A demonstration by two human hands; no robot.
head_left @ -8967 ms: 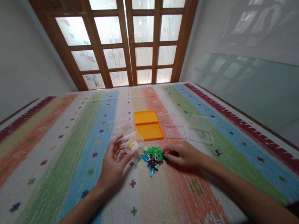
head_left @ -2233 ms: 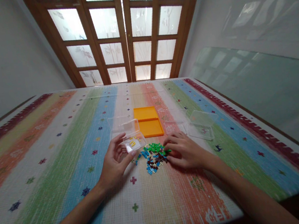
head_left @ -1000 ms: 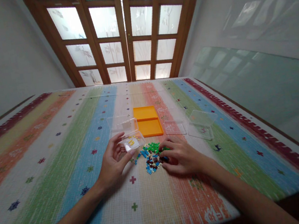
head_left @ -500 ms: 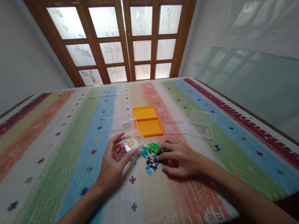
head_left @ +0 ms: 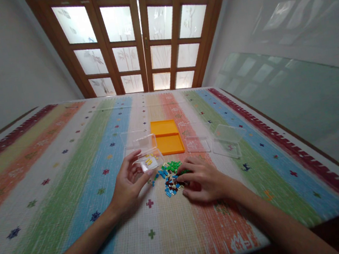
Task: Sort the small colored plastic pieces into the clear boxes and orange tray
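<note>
My left hand (head_left: 129, 183) holds a small clear plastic box (head_left: 160, 158) by its near left side, thumb in front and fingers behind. Several small yellow pieces (head_left: 149, 161) lie inside it. To the right of the box, a pile of small blue, green, brown and cream pieces (head_left: 171, 180) is spread on the striped cloth. My right hand (head_left: 202, 179) rests at the pile's right edge with curled fingers over the pieces. Whether a piece is between its fingertips is too small to tell.
An orange two-part case (head_left: 168, 144) lies open beyond the pile. Open clear boxes stand at its right (head_left: 227, 149) and a clear lid at its left (head_left: 145, 143). The striped cloth (head_left: 70, 183) covers the table, with walls on both sides and a glazed door beyond.
My right hand has shifted very slightly left at the pile's edge. The yellow pieces look more spread in the box. My left hand keeps its hold.
</note>
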